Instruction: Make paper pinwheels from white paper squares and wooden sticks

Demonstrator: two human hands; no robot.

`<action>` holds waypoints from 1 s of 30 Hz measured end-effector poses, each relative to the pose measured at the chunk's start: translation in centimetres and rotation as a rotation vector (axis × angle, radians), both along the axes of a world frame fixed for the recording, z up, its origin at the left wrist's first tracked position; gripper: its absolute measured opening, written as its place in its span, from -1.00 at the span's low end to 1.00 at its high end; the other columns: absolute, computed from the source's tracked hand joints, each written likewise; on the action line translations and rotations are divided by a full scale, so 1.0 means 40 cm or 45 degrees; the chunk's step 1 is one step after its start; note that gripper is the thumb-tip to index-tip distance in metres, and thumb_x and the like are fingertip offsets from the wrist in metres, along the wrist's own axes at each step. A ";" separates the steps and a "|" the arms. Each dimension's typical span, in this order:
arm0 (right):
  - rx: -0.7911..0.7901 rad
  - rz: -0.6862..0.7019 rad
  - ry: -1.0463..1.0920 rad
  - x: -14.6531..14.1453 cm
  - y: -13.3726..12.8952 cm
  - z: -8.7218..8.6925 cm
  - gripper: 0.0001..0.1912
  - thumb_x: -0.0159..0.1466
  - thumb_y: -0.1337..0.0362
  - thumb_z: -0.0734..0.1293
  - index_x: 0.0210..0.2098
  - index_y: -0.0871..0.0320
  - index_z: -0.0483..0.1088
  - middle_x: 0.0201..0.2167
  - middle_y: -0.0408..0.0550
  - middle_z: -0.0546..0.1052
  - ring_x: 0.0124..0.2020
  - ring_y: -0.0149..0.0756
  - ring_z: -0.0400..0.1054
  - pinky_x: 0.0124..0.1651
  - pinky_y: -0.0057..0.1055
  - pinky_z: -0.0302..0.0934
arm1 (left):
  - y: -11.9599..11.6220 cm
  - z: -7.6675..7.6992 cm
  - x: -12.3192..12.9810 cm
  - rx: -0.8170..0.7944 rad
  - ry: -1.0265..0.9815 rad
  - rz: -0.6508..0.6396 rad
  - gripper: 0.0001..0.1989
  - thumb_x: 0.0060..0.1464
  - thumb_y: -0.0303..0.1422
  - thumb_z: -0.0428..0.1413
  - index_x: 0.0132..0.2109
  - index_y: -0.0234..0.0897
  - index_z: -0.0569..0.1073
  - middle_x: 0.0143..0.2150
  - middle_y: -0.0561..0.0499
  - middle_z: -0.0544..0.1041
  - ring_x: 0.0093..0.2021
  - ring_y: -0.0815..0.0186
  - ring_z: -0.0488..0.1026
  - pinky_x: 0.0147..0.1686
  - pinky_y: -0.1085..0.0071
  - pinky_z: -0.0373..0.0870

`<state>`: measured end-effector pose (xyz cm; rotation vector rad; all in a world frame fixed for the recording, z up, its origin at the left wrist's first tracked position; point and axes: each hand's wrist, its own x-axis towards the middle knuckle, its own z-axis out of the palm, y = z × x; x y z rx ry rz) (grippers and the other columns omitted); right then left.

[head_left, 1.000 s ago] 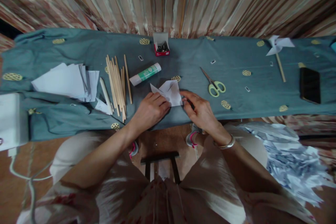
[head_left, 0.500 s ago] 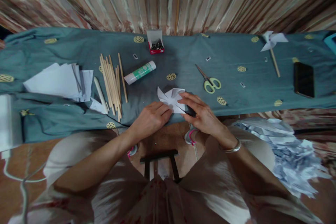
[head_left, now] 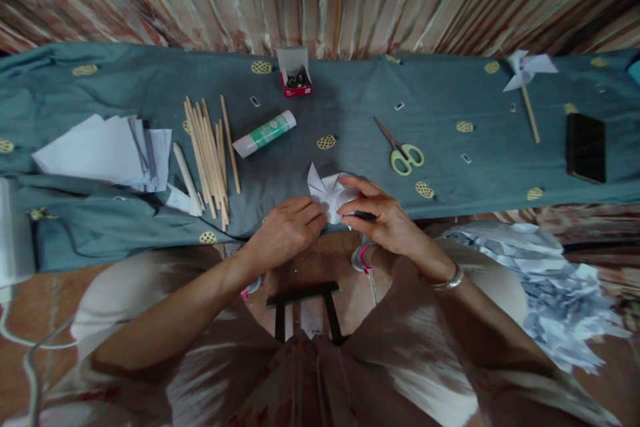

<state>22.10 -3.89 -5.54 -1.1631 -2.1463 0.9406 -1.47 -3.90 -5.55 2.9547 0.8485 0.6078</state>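
A white paper pinwheel (head_left: 330, 195) is between my two hands at the table's near edge, one pointed blade standing up at its far left. My left hand (head_left: 293, 227) pinches its left side between thumb and fingers. On the right side, my right hand (head_left: 377, 210) curls round the paper, thumb below and fingers above, partly hiding it. Beyond my right hand lie scissors (head_left: 400, 150) with light green handles. A glue stick (head_left: 265, 135) with a green label rests farther off to the left.
Wooden sticks (head_left: 206, 153), a white pen-like tool (head_left: 186, 177) and stacked paper (head_left: 100, 152) lie left. A small red box (head_left: 297, 80) of dark metal pieces stands at the back. Right are a finished pinwheel (head_left: 525, 73) on a stick and a phone (head_left: 586, 147). Paper pieces (head_left: 565, 293) are heaped lower right.
The paper pinwheel has turned and tilted slightly between my hands, and its upright blade has shifted right. My right fingers have curled in closer over the paper.
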 end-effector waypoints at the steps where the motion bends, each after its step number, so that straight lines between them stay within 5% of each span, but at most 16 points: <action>1: -0.005 -0.003 0.003 -0.001 0.001 0.000 -0.90 0.27 0.31 0.38 -0.25 0.03 0.56 0.27 -0.04 0.37 0.28 -0.13 0.26 0.28 -0.05 0.20 | 0.000 -0.001 0.000 0.003 -0.004 -0.002 -0.84 0.28 -0.50 0.01 -0.22 -0.37 0.48 -0.24 -0.07 0.55 -0.22 0.24 0.46 -0.25 0.34 0.47; 18: -0.051 -0.325 0.067 -0.056 0.004 -0.019 -0.92 0.17 0.36 0.39 -0.43 0.07 0.52 0.20 -0.04 0.43 0.20 -0.07 0.33 0.25 -0.06 0.18 | 0.002 -0.004 0.001 -0.030 0.002 -0.005 -0.87 0.27 -0.48 0.04 -0.20 -0.37 0.49 -0.22 -0.08 0.55 -0.20 0.22 0.46 -0.20 0.32 0.48; 30: 0.039 -0.408 -0.004 -0.075 0.005 -0.027 -0.93 0.15 0.37 0.36 -0.41 0.09 0.48 0.14 0.04 0.45 0.11 -0.08 0.38 0.19 -0.03 0.25 | -0.003 -0.006 -0.002 -0.148 -0.047 -0.006 -0.79 0.29 -0.46 0.01 0.01 -0.38 0.46 -0.15 -0.10 0.56 -0.13 0.20 0.46 -0.14 0.28 0.50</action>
